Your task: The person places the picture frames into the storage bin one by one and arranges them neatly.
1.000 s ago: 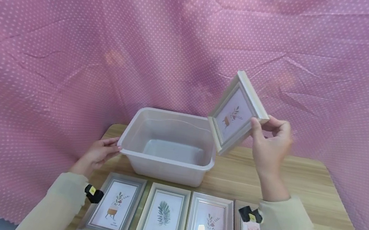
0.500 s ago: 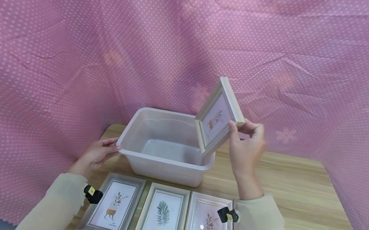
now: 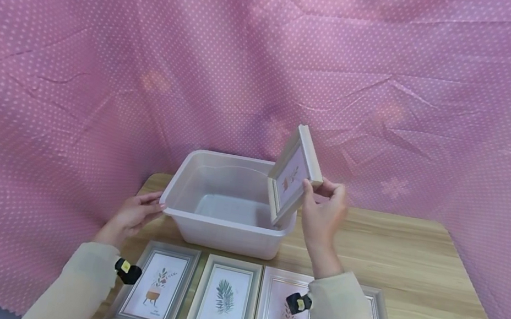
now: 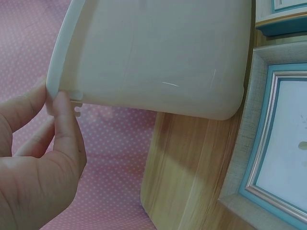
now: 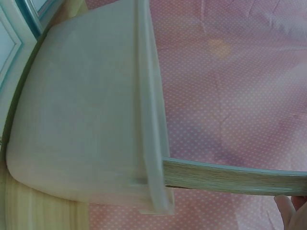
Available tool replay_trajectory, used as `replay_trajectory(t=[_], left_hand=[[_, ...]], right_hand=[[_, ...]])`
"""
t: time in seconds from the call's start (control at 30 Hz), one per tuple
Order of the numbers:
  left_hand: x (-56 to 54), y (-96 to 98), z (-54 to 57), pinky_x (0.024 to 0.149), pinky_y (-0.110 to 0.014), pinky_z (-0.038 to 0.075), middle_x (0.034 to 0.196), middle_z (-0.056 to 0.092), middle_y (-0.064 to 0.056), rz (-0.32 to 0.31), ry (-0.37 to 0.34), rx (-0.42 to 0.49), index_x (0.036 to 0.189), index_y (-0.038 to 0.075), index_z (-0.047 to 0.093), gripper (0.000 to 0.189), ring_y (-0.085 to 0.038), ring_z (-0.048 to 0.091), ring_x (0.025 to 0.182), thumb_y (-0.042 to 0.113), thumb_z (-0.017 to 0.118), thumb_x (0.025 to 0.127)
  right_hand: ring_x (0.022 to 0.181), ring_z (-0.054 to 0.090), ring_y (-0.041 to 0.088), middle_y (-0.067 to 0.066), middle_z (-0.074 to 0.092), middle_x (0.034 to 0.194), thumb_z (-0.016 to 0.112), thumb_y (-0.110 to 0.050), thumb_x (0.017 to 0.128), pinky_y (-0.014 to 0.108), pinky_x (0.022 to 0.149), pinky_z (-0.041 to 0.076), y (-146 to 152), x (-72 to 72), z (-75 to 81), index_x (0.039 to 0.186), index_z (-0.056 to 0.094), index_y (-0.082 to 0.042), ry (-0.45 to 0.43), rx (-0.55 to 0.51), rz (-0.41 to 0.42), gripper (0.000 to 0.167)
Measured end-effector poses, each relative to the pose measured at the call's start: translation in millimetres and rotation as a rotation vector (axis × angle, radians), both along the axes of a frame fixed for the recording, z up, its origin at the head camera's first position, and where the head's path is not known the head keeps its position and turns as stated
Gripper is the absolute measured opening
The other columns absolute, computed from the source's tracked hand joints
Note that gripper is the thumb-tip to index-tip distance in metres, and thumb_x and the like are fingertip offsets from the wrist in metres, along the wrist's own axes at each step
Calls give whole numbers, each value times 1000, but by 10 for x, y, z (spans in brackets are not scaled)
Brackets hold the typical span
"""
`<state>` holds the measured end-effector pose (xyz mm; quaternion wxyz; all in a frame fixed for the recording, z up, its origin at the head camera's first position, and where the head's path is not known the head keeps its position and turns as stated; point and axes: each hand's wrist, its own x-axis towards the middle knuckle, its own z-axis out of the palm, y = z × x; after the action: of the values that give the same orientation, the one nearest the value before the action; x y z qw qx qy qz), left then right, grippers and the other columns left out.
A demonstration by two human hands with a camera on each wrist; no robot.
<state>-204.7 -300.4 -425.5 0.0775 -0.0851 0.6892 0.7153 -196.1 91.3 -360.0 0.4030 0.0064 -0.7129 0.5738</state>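
My right hand (image 3: 324, 218) pinches a pale picture frame (image 3: 294, 174) with a potted-plant print by its right edge, thumb on the front. The picture frame leans, its lower corner inside the right end of a whitish plastic tub (image 3: 228, 238). In the right wrist view the side of that picture frame (image 5: 235, 177) crosses the tub's rim (image 5: 152, 110); only fingertips of the right hand (image 5: 291, 212) show. At the tub's left front corner my left hand (image 3: 133, 214) pinches the rim. Thumb and fingers of the left hand (image 4: 43, 153) grip it in the left wrist view.
Along the near side of the wooden table (image 3: 402, 244) lie a grey frame (image 3: 153, 288), a palm-leaf frame (image 3: 223, 305) and a silvery frame (image 3: 269, 318). A further frame (image 3: 380, 307) is mostly behind the right sleeve. Pink dotted cloth (image 3: 251, 58) hangs behind.
My right hand has carried the picture frame left and down, from beside the tub's right end to partly inside it. The left hand stays at the rim.
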Motion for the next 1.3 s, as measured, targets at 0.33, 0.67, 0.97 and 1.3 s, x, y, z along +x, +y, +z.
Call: replay_trajectory(t=[0.33,0.67,0.97,1.3], left_hand=[[30,-6,-38,98,-33,46,134,46,-26,-6,44,39,141,-12,31,59,-13,61,101,-6,60,90],[35,-2,-17,97,-31,46,134,46,-25,17,26,56,141,-12,30,57,-11,61,100,-8,57,91],[35,18,-12,100,-34,43,133,48,-23,36,1,57,142,-10,30,57,-12,61,100,-8,56,92],[42,21,-35,99,-32,45,136,43,-26,39,8,33,142,-11,30,56,-12,61,100,-9,55,92]], right_hand=[[73,61,28,18,63,82,77,-9,81,13,55,53,-128,-42,-228,93,51,8,14,46,-25,33],[76,63,29,19,60,87,76,-7,81,22,59,58,-186,-63,-424,94,51,8,-71,50,-36,32],[76,63,29,17,62,87,77,-10,81,30,59,59,-230,-57,-582,96,52,6,-119,81,-59,33],[77,61,30,14,61,88,77,-15,82,38,61,57,-271,-61,-711,95,53,2,-165,142,-100,32]])
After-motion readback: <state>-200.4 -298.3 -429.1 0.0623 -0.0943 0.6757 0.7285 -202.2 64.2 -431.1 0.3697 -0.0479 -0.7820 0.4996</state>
